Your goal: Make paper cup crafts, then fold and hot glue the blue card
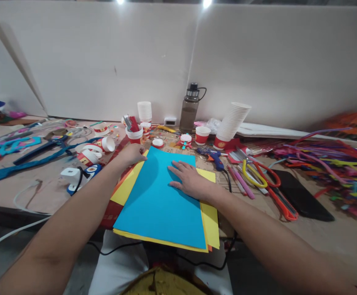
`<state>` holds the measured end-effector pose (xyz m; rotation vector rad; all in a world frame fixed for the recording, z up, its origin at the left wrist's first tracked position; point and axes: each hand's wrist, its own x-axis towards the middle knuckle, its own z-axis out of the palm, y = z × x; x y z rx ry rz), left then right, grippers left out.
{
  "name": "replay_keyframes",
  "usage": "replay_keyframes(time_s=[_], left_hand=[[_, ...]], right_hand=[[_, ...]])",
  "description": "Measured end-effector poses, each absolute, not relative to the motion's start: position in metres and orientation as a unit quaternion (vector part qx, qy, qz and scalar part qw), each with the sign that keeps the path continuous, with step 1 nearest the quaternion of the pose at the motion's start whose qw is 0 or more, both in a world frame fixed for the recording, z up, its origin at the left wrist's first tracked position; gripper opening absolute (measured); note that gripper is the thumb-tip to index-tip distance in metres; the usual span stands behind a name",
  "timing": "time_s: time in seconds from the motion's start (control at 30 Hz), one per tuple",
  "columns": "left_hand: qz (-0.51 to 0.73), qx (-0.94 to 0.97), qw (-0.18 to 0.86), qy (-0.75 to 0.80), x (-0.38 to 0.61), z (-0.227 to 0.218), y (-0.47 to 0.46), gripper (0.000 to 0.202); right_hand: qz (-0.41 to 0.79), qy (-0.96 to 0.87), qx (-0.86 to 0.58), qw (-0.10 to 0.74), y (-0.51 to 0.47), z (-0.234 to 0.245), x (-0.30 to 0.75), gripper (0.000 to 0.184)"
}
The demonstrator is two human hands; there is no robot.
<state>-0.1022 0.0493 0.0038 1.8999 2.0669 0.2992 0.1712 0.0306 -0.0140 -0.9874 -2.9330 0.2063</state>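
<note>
A blue sheet of paper [162, 209] lies on top of yellow sheets [209, 217] in a loose stack that reaches over the table's front edge. My left hand [133, 154] is at the blue sheet's upper left edge, its fingers closed in a pinch there. Flat on the blue sheet, toward its right side, rests my right hand [189, 179] with the fingers spread. Beyond the stack's top edge are a short cut paper cup [158, 143] and a small decorated cup piece [185, 141].
Behind stand a water bottle [189, 112], stacked paper cups [233, 123] and a cup holding sticks [134, 134]. To the right lie a glue gun [212, 155], scissors [255, 176], a cutter knife [283, 203], a black phone [301, 194] and colourful pipe cleaners [335, 168]. A white plug [70, 174] sits left.
</note>
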Motion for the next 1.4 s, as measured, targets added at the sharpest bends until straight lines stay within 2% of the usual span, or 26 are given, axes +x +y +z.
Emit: replay_keyframes(time_s=[0.13,0.37,0.6,0.7,0.83,0.97,1.1,1.23,1.33,1.4], left_hand=[[0.124,0.672,0.116,0.721,-0.098,0.003,0.048,0.022],[0.184,0.613,0.211,0.739,-0.103,0.01,0.044,0.02],[0.232,0.583,0.204,0.751,-0.099,0.018,0.038,0.022],[0.258,0.566,0.279,0.732,-0.099,0.02,0.036,0.021],[0.284,0.537,0.428,0.669,-0.101,0.019,0.035,0.022],[0.269,0.524,0.424,0.688,-0.101,0.018,0.034,0.031],[0.329,0.512,0.424,0.671,-0.1,0.017,0.035,0.035],[0.416,0.491,0.496,0.582,-0.096,0.018,0.033,0.038],[0.427,0.471,0.573,0.517,-0.091,0.019,0.03,0.031],[0.425,0.445,0.614,0.494,-0.086,0.019,0.027,0.036]], right_hand=[[0.068,-0.943,-0.327,0.012,0.03,-0.012,0.171,0.067],[0.07,-0.946,-0.317,0.019,0.033,-0.016,0.173,0.068],[0.073,-0.945,-0.32,0.019,0.032,-0.015,0.174,0.068],[0.077,-0.944,-0.32,0.014,0.031,-0.014,0.174,0.069],[0.078,-0.943,-0.324,0.007,0.03,-0.01,0.174,0.068],[0.079,-0.942,-0.325,0.001,0.029,-0.006,0.173,0.068],[0.071,-0.944,-0.322,0.004,0.03,-0.004,0.174,0.067],[0.072,-0.945,-0.318,0.009,0.031,-0.005,0.175,0.067],[0.073,-0.946,-0.314,0.013,0.033,-0.007,0.175,0.067],[0.073,-0.947,-0.312,0.013,0.034,-0.008,0.175,0.068]])
